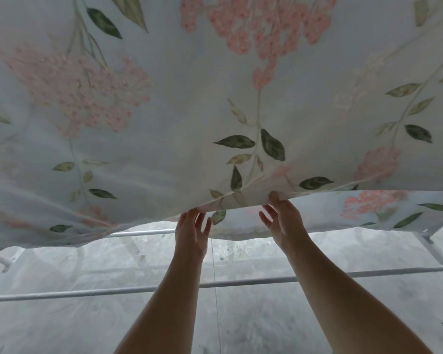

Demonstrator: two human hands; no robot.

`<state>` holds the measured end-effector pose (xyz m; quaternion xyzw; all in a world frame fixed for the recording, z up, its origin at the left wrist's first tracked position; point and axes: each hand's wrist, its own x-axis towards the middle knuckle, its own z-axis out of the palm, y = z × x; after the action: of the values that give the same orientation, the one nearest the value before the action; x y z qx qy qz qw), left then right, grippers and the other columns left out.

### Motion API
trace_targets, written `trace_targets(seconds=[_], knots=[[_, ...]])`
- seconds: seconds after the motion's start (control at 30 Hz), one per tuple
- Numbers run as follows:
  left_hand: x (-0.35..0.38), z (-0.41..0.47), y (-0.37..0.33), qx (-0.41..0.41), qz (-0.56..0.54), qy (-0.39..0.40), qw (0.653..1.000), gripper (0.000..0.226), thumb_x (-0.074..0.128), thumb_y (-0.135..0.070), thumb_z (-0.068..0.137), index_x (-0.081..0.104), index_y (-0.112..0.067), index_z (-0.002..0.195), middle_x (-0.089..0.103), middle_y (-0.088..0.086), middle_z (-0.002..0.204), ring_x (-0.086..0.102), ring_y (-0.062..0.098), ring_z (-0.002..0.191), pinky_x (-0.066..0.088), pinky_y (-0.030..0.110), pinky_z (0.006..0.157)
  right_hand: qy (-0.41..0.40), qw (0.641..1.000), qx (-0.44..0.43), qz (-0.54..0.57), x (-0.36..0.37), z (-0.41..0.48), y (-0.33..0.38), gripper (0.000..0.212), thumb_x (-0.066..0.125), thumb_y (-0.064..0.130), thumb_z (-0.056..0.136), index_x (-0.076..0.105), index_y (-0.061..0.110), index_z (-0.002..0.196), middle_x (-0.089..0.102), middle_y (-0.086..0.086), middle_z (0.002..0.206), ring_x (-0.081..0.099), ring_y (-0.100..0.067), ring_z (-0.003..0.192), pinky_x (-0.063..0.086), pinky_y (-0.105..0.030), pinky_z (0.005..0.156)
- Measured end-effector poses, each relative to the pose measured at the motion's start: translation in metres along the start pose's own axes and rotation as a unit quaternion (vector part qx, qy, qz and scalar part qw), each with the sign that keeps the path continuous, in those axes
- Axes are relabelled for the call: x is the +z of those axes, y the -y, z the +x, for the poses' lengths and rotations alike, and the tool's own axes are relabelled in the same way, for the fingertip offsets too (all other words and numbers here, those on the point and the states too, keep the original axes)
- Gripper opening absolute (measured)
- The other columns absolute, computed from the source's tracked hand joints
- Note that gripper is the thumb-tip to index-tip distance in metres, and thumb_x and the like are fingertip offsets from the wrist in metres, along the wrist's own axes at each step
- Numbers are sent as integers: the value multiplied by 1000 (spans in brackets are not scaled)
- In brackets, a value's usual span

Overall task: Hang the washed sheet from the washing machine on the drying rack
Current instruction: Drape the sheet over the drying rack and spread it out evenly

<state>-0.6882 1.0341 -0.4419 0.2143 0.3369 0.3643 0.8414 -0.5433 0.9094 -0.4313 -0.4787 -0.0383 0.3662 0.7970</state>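
Overhead: floral sheet (215, 98) over rack (241, 283); my left hand (191, 232) and right hand (283, 222) raised, fingers spread open, touching its hem.

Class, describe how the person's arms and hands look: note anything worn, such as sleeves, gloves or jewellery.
The left hand and right hand are bare: no gloves, rings or watch show. The left forearm and right forearm are bare too, with no sleeve in view.
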Motion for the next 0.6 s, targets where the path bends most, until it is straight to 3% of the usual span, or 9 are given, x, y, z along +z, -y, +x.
trace_targets(seconds=[0.1, 0.27, 0.43, 0.6], knots=[[-12, 3, 5, 10, 74, -69, 995, 9, 59, -20, 93, 60, -13, 97, 65, 2, 101, 60, 15, 99, 45, 37, 90, -22, 997, -25, -76, -7, 1, -11, 19, 60, 24, 91, 58, 16, 109, 63, -5, 118, 59, -22, 109, 48, -33, 86], [-21, 11, 4, 35, 140, -139, 980, 14, 62, -22, 91, 59, -11, 83, 66, 1, 89, 64, 13, 89, 50, 36, 87, -33, 990, -39, -134, -12, 0, -31, 10, 60, 22, 92, 61, 15, 98, 62, -8, 109, 60, -21, 103, 50, -29, 83], [-30, 14, 10, 33, 157, -162, 974, 15, 62, -22, 92, 59, -12, 82, 66, 1, 86, 64, 11, 83, 50, 36, 89, -68, 988, -34, -137, -15, -5, -46, 7, 61, 17, 91, 62, 10, 90, 61, -6, 89, 60, -18, 91, 51, -36, 86], [-30, 15, 14, 33, 157, -163, 973, 12, 61, -21, 92, 62, -12, 85, 67, 1, 87, 64, 12, 83, 50, 38, 90, -54, 991, -12, -122, -22, -7, -47, 10, 61, 19, 91, 61, 11, 97, 63, -9, 103, 60, -21, 100, 51, -34, 82]])
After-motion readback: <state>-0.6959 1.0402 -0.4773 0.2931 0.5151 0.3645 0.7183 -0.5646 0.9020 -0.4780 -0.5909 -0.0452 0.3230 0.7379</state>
